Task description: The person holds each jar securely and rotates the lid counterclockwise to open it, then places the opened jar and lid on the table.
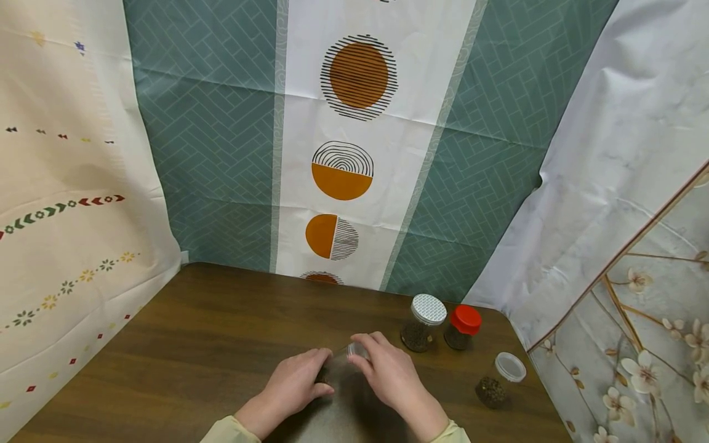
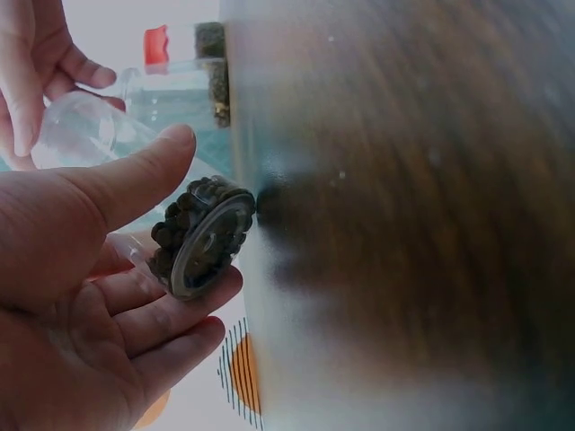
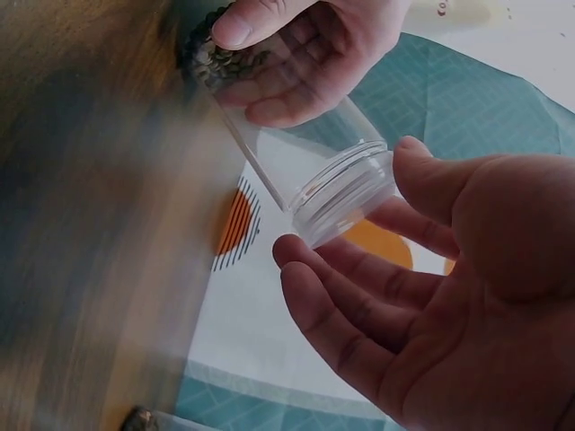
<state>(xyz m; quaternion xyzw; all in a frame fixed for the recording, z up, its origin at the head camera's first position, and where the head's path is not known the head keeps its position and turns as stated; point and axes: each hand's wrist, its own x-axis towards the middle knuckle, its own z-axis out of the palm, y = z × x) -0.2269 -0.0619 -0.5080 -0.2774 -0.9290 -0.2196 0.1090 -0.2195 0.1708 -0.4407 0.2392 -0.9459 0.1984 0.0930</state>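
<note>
A clear jar [image 3: 283,157] is held tilted between both hands just above the table. Its clear lid [image 3: 346,199] points toward the right hand, and dark, bean-like pieces [image 2: 208,229] lie gathered at its bottom. My left hand [image 1: 296,381] grips the jar's lower part, thumb on one side and fingers around the other. At the other end, my right hand [image 1: 390,372] has its thumb against the lid's edge, with the fingers bent about the opposite side. In the head view the hands hide much of the jar.
On the right of the brown wooden table [image 1: 166,344] stand a white-lidded jar [image 1: 418,332], a red-lidded jar [image 1: 464,323] and a clear-lidded jar [image 1: 493,387], each with dark contents. Patterned cloths [image 1: 221,154] hang behind and at both sides.
</note>
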